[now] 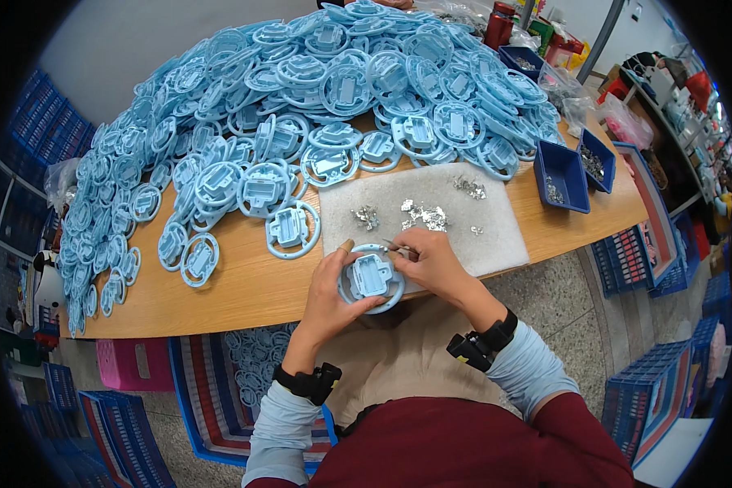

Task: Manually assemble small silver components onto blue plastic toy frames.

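My left hand (328, 286) is closed on the rim of a light-blue round plastic part (372, 275), a ring with a rectangular recess in its middle. It tilts at the front edge of the table. At the part's upper right, my right hand (433, 262) has its fingers pinched together; a thin object seems to show at the tips, too small to name. Just beyond both hands lies a white foam pad (500, 207). On it are small silvery metal pieces (427, 217) in several loose heaps.
A large pile of the same blue parts (325, 81) covers the table's back and left. Two small blue bins (563, 185) with metal pieces stand at the right. Beneath the table are a striped crate (189, 398) holding more parts and a pink plastic container (134, 363).
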`<control>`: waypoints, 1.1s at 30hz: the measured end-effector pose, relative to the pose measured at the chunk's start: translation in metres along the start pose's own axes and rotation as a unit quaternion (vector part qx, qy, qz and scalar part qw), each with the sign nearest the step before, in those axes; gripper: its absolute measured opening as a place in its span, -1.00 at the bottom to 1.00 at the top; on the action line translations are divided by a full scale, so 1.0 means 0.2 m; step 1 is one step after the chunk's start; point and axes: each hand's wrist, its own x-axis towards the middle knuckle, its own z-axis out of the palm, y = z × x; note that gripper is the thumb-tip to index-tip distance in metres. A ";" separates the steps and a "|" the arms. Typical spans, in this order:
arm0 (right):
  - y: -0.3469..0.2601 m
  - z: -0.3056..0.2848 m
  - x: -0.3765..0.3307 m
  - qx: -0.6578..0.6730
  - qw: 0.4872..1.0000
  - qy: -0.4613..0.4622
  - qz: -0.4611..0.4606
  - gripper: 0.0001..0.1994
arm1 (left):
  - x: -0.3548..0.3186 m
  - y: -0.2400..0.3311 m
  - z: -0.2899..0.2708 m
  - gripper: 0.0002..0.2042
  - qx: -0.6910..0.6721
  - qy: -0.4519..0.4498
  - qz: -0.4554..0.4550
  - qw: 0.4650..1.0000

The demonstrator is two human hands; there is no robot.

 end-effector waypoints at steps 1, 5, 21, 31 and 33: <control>-0.01 0.02 0.02 0.001 1.000 -0.002 -0.001 -0.87 | 0.00 0.00 0.00 -0.16 0.001 0.002 -0.002 1.000; 0.01 0.07 0.07 -0.026 0.990 -0.034 -0.132 -0.87 | 0.01 0.01 -0.02 -0.17 0.016 -0.012 0.029 0.999; 0.00 0.10 0.08 -0.047 0.984 -0.027 -0.170 -0.92 | 0.00 0.02 -0.04 -0.41 0.202 -0.037 0.149 0.967; -0.07 0.13 0.00 -0.135 0.987 -0.031 -0.084 -0.89 | -0.01 0.02 -0.03 -0.44 0.247 -0.045 0.163 0.954; -0.03 0.12 0.04 -0.018 0.999 -0.017 -0.039 -0.88 | 0.00 0.02 -0.03 -0.42 0.241 -0.054 0.171 0.954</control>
